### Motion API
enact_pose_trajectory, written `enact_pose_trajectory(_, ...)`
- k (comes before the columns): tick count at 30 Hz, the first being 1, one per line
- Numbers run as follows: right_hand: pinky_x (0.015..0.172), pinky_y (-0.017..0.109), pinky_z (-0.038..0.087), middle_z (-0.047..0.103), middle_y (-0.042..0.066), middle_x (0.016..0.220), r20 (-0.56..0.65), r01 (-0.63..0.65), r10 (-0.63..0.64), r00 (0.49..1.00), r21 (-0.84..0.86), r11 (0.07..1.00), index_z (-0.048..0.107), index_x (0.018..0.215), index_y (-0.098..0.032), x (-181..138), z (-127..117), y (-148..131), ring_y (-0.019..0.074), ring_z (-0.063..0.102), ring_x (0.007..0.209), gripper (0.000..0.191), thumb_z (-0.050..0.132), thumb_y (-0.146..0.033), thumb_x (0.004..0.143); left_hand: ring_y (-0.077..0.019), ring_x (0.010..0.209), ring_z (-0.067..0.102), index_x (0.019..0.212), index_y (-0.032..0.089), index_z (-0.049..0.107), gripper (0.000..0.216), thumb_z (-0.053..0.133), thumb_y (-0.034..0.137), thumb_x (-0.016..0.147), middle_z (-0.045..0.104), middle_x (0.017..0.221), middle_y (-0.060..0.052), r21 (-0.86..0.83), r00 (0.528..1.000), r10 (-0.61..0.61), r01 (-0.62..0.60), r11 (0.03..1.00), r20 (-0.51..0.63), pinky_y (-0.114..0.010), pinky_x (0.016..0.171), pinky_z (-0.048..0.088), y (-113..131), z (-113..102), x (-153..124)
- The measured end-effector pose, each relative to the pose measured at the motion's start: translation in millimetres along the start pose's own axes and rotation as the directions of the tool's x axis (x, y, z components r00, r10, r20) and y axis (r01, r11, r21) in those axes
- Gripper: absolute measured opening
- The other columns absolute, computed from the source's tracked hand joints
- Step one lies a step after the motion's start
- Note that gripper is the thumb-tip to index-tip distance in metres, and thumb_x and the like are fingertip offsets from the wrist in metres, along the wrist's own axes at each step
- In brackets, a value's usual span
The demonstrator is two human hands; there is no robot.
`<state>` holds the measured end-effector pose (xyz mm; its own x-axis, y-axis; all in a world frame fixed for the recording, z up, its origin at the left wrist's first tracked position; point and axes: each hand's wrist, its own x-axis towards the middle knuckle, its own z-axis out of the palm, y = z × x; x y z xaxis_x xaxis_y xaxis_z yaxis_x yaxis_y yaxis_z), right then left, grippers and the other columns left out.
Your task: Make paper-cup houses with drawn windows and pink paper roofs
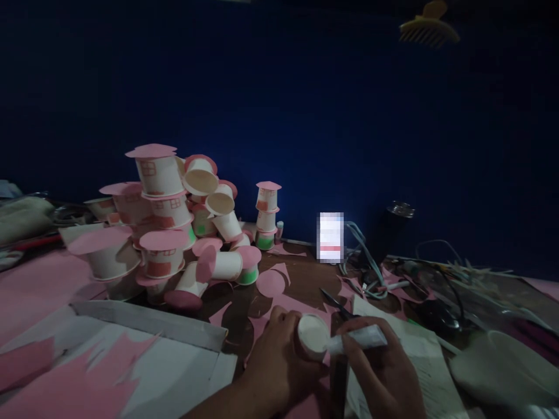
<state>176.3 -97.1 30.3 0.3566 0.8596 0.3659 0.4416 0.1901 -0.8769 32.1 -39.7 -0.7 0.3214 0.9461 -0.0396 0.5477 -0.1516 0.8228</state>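
Observation:
My left hand is wrapped round a small paper cup, its pale round end facing up toward me. Between thumb and fingers of my right hand lies a white glue tube, its tip at the right edge of the cup's round end. Whether any glue is coming out cannot be made out. Scissors lie just beyond my right hand, partly hidden by it. Pink paper scraps surround the cup, and a printed sheet of paper is under my right hand.
At the left, paper cups with pink paper roofs are piled up. A small cup stack stands behind. A white box lid holds pink paper. A lit phone, cables, a dark bottle and a pale cup are on the right.

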Motion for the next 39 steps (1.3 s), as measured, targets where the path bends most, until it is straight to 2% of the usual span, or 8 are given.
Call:
enact_pose_trajectory(3,0.057,0.026,0.049,0.062,0.000,0.068,0.024,0.063,-0.061,0.998,-0.090,0.994,0.053,0.085,-0.024,0.4,-2.1,4.7,0.0169,0.061,0.057,0.018,0.056,-0.041,0.081,-0.0181,0.075,0.054,0.089,0.024,0.058,0.043,0.074,0.046,0.055,0.054,0.097,-0.002,0.007,1.000,0.006,-0.006,1.000,-0.010,-0.029,0.065,0.041,0.6,-1.6,1.2)
enact_pose_trajectory(9,0.057,0.027,0.046,0.064,0.000,0.070,-0.020,0.194,-0.209,0.978,-0.289,0.937,0.055,0.080,-0.025,3.6,-4.2,5.3,0.0181,0.060,0.059,0.012,0.058,-0.036,0.079,-0.0182,0.074,0.054,0.089,0.024,0.058,0.044,0.074,0.045,0.054,0.052,0.097,-0.003,0.045,1.000,0.005,-0.005,0.999,-0.002,-0.029,0.064,0.040,3.8,-3.5,2.4)
enact_pose_trajectory(15,0.052,0.027,0.042,0.054,-0.004,0.059,0.008,0.120,-0.122,0.992,-0.258,0.959,0.050,0.075,-0.024,2.9,-2.1,7.9,0.0154,0.053,0.050,0.017,0.055,-0.040,0.079,-0.0190,0.080,0.054,0.088,0.024,0.055,0.040,0.073,0.041,0.057,0.054,0.097,-0.001,-0.001,1.000,0.003,-0.003,1.000,0.002,-0.028,0.064,0.038,4.8,-6.8,-2.6)
enact_pose_trajectory(21,0.050,0.023,0.044,0.057,-0.004,0.064,0.001,-0.043,0.043,0.999,-0.032,0.999,0.051,0.083,-0.024,5.3,-5.1,10.9,0.0142,0.056,0.054,0.021,0.057,-0.044,0.081,-0.0212,0.081,0.054,0.088,0.024,0.054,0.057,0.080,0.048,0.044,0.054,0.096,-0.001,0.004,1.000,-0.023,0.023,1.000,0.014,-0.029,0.063,0.037,5.5,-11.1,-1.6)
enact_pose_trajectory(26,0.054,0.023,0.047,0.059,-0.003,0.067,-0.012,-0.061,0.062,0.998,0.068,0.996,0.052,0.085,-0.024,5.3,-2.6,5.4,0.0155,0.058,0.057,0.022,0.060,-0.044,0.080,-0.0216,0.080,0.054,0.088,0.023,0.054,0.060,0.081,0.049,0.041,0.056,0.096,-0.002,0.031,1.000,-0.019,0.020,0.999,-0.010,-0.030,0.063,0.036,6.5,-9.9,-2.1)
enact_pose_trajectory(30,0.054,0.023,0.047,0.060,-0.002,0.066,-0.036,-0.052,0.053,0.998,0.032,0.998,0.052,0.083,-0.024,3.9,0.3,-0.5,0.0155,0.057,0.056,0.023,0.061,-0.044,0.079,-0.0222,0.082,0.054,0.091,0.022,0.056,0.057,0.079,0.047,0.045,0.056,0.097,-0.003,0.016,1.000,-0.007,0.007,1.000,-0.004,-0.030,0.065,0.038,3.1,-6.7,-1.3)
enact_pose_trajectory(34,0.052,0.023,0.046,0.059,-0.004,0.063,-0.019,-0.074,0.074,0.997,0.012,0.997,0.052,0.082,-0.024,4.4,-0.6,0.5,0.0149,0.057,0.054,0.024,0.060,-0.046,0.079,-0.0211,0.082,0.055,0.096,0.025,0.061,0.053,0.079,0.037,0.048,0.056,0.098,-0.002,-0.101,0.999,0.014,-0.010,0.995,0.038,-0.030,0.068,0.043,-1.9,-4.8,0.2)
enact_pose_trajectory(39,0.052,0.022,0.045,0.059,-0.004,0.062,0.005,-0.109,0.108,0.994,0.030,0.994,0.052,0.082,-0.023,6.2,-2.3,4.0,0.0142,0.058,0.055,0.025,0.060,-0.047,0.080,-0.0199,0.083,0.056,0.098,0.023,0.063,0.042,0.071,0.022,0.057,0.057,0.099,-0.003,-0.292,0.988,0.021,0.025,0.956,0.153,-0.028,0.070,0.045,-3.1,-7.6,0.6)
